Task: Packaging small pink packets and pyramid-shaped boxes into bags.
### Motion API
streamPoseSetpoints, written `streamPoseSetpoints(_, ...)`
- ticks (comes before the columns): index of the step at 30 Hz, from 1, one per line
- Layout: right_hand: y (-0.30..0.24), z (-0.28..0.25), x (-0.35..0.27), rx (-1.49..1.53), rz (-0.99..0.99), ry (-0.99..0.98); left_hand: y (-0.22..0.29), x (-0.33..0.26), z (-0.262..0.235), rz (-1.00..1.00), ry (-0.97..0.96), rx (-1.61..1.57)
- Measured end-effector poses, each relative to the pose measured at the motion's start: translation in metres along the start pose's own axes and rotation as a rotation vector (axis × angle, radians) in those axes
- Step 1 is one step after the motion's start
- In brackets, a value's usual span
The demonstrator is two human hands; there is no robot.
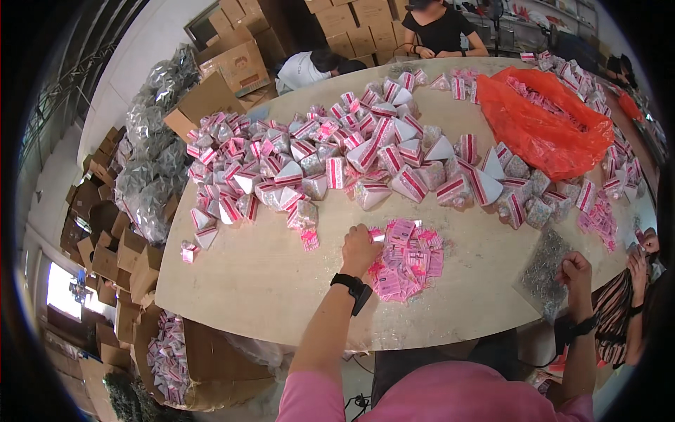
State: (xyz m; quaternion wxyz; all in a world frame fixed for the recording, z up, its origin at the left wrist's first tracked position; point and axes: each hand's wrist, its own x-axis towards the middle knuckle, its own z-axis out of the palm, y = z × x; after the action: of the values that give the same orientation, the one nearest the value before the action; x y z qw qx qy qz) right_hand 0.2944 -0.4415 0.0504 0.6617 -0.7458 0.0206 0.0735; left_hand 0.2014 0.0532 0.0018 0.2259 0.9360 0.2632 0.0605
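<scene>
My left hand (360, 247) rests on the near-left edge of a small heap of flat pink labels (408, 260), fingers curled down onto them; it seems to be pinching one, though I cannot tell for certain. A black wristband (354, 287) sits on that wrist. My right hand (576, 269) is clenched into a loose fist at the near-right edge of the table (246, 274), gripping the corner of a clear bag of small silvery pieces (545, 267) that lies flat on the pale tabletop.

Beyond the labels, across the middle of the table, spreads a wide pile of wedge-shaped packets (337, 162), clear plastic with pink-and-white striped bands (the ones on the left look smaller and more jumbled). To the far right lies a crumpled orange-red plastic bag (541, 119) with more pink pieces spilling from its mouth, and a scatter of loose pink labels trails along the right edge (601, 218).

Left of the table, silvery filled bags (151, 162) are heaped on the floor among brown cardboard boxes (232, 60). A open carton below the near-left table edge (211, 373) holds more pink-and-white packets. A person in black (439, 32) sits at the far side.
</scene>
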Motion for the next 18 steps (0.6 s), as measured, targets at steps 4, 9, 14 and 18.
streamPoseSetpoints(4,0.008,-0.003,-0.002,-0.067,-0.063,-0.01,-0.01,0.007,0.01,-0.015,0.121,0.004)
streamPoseSetpoints(9,-0.001,-0.009,-0.008,-0.209,-0.077,0.092,-0.011,0.007,0.014,-0.085,0.212,-0.308)
streamPoseSetpoints(14,0.004,-0.017,0.001,-0.342,-0.29,0.123,-0.011,0.005,-0.007,0.1,0.307,-0.619)
streamPoseSetpoints(18,-0.007,-0.017,-0.001,-0.432,-0.351,0.161,0.022,-0.027,-0.046,-0.071,0.133,-1.114)
